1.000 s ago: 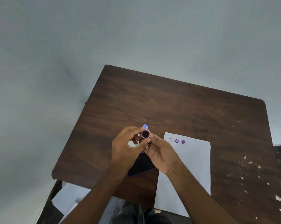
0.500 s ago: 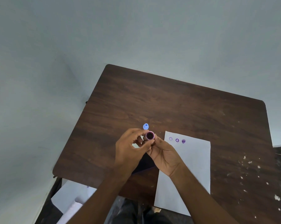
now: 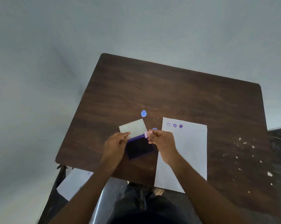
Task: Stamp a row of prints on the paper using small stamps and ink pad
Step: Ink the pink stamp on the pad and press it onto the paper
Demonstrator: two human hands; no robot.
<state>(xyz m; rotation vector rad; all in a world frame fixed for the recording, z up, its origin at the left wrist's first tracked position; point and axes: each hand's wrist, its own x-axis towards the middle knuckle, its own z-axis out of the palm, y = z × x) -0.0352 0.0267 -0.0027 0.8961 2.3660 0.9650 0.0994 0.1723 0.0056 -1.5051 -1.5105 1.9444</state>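
Three purple prints [image 3: 174,125] already head the paper [image 3: 183,152] as the right hand [image 3: 162,139] pinches a pink stamp [image 3: 146,134] over the open ink pad [image 3: 139,149] (left hand [image 3: 115,147] loosely curled beside it, seemingly empty), with inking likely next and bare paper rightward.

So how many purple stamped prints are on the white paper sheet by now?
3: a faint ring print, a darker print beside it, and the darkest print, in a row along the white paper sheet top edge.

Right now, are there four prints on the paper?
No, the paper shows only three purple prints in a row near its top edge.
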